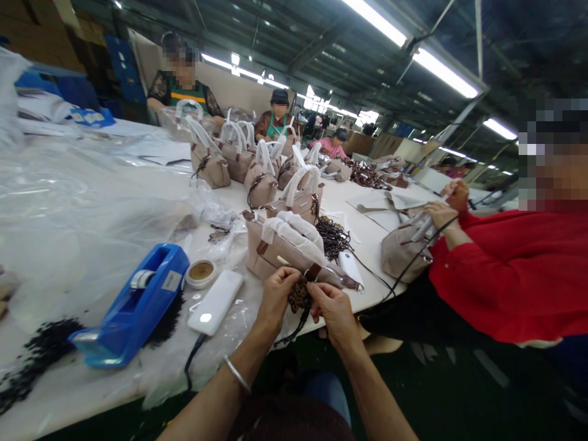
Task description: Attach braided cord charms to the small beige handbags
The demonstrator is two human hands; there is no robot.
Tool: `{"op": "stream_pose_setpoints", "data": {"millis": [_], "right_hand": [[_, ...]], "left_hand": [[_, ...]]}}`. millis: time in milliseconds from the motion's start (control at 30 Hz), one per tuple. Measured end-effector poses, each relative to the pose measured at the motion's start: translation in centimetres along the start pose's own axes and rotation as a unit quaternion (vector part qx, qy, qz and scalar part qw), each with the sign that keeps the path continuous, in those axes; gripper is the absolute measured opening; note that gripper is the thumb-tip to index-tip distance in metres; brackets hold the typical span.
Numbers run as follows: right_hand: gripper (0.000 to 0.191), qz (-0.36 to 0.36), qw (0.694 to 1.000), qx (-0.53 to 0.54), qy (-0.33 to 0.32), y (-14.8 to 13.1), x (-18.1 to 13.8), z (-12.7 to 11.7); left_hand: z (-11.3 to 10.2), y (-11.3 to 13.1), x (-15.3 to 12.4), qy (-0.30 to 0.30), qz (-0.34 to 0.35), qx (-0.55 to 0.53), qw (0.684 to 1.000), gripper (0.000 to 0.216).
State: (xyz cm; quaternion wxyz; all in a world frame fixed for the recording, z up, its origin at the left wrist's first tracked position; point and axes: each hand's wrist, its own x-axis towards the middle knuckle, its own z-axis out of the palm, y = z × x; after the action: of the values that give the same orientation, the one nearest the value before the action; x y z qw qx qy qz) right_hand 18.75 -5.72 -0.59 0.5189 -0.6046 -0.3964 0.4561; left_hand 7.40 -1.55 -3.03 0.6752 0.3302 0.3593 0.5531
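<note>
Spotted tag [297, 296] sits between the left hand [277, 298] and right hand [336, 309], both pinching its edges, beside the lengthwise-lying bag [272, 257].

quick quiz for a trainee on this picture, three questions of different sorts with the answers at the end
1. Multiple choice: what colour is the tape dispenser?
a) red
b) blue
c) green

2. True or false: the person's left hand and right hand are both at the leopard-patterned piece by the nearest bag.

3. Fill in: the bracelet is on the person's own ____ wrist.

Key
1. b
2. True
3. left
</note>
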Motion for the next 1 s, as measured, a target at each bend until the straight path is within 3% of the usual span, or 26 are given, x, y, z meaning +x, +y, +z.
{"op": "stream_pose_setpoints", "data": {"millis": [167, 400, 600, 667, 833, 900, 1000], "right_hand": [[0.039, -0.007, 0.997, -0.070, -0.011, -0.7, -0.4, -0.2], [0.033, -0.042, 0.985, -0.165, -0.020, -1.1, -0.6, -0.6], [0.029, -0.076, 0.959, -0.271, -0.033, -1.0, -0.5, -1.0], [0.029, -0.109, 0.942, -0.317, -0.029, -1.1, -0.6, -1.1], [0.019, -0.237, 0.878, -0.412, 0.048, -2.3, -1.0, -1.4], [0.024, -0.234, 0.877, -0.413, 0.075, -2.7, -1.1, -1.6], [0.027, -0.242, 0.880, -0.403, 0.061, -3.0, -0.6, -1.8]], "left_hand": [[0.3, 0.1, 0.1, 0.000, -0.012, -0.031, 0.999, 0.019], [-0.6, 0.9, 0.0, -0.026, 0.071, 0.210, 0.975, 0.008], [-0.9, 1.3, -0.6, -0.029, 0.167, 0.373, 0.912, 0.014], [-1.0, 1.3, -0.6, -0.046, 0.153, 0.355, 0.921, 0.012], [-1.1, 0.9, 0.0, -0.140, 0.052, 0.162, 0.976, 0.018], [-0.8, 0.9, 0.3, -0.149, 0.038, 0.123, 0.980, 0.022], [-0.3, 0.8, 0.6, -0.141, 0.031, 0.091, 0.985, 0.025]]}}
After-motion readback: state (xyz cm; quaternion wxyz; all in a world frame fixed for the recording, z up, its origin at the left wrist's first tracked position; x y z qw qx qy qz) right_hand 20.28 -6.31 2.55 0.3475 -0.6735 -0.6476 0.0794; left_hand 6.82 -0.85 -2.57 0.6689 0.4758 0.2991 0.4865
